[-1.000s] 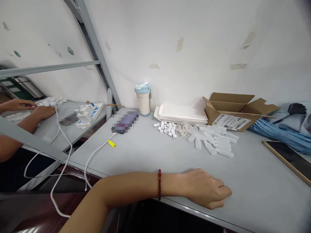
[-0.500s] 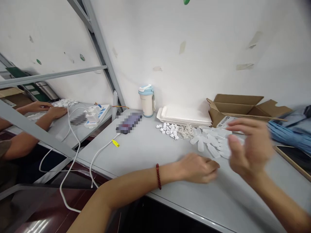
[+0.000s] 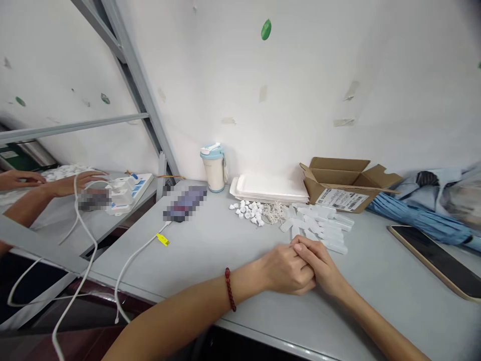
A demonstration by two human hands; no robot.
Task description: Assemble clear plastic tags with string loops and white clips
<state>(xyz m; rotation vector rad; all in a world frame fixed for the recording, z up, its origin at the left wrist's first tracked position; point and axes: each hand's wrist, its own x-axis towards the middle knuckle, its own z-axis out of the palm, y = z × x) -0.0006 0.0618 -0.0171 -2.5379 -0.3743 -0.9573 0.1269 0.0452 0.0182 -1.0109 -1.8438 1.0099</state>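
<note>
My left hand [image 3: 288, 271], a red bead bracelet [image 3: 230, 289] on its wrist, rests closed over the grey table. Around its knuckles my right hand [image 3: 321, 263] is clasped, the two hands touching. Any item inside the left fist is hidden. Just beyond the hands lie flat translucent plastic pieces [image 3: 326, 229], spread in a loose pile. To their left are a tangle of whitish strings [image 3: 274, 213] and a heap of small white plastic caps [image 3: 248, 210].
White padded envelopes [image 3: 272, 188] are stacked by the wall beside an open cardboard box [image 3: 338, 185]. A cup [image 3: 214, 168] and a cabled, blurred device [image 3: 187, 203] stand left. Blue umbrella [image 3: 421, 215] and phone [image 3: 439, 260] lie right. A co-worker's arms [image 3: 48, 193] show far left.
My right hand has come down from its raised spot at the right and now clasps my left hand. The camera view has shifted up and right.
</note>
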